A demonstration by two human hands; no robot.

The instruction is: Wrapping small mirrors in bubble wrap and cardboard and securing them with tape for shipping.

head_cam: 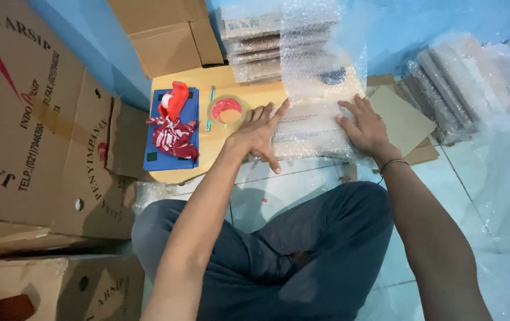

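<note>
here, seated cross-legged on a pale tiled floor, a person presses both hands flat on a bubble-wrapped bundle [311, 134] lying on the near right part of a low round wooden board [219, 142]. the left hand [259, 132] rests on the bundle's left edge, fingers spread and unclenched, grasping nothing; the right hand [365, 126] lies open on its right edge, palm down, likewise gripping nothing. just left of the left hand sits a roll of clear tape [227, 111], and farther left a blue book [172, 128] carries a red and white cloth [173, 128]. a sheet of bubble wrap [314, 53] rises behind the bundle, over a stack of flat items [252, 44]. wrapped packages [475, 83] lie at far right, and large cardboard boxes [29, 119] stand at left.
</note>
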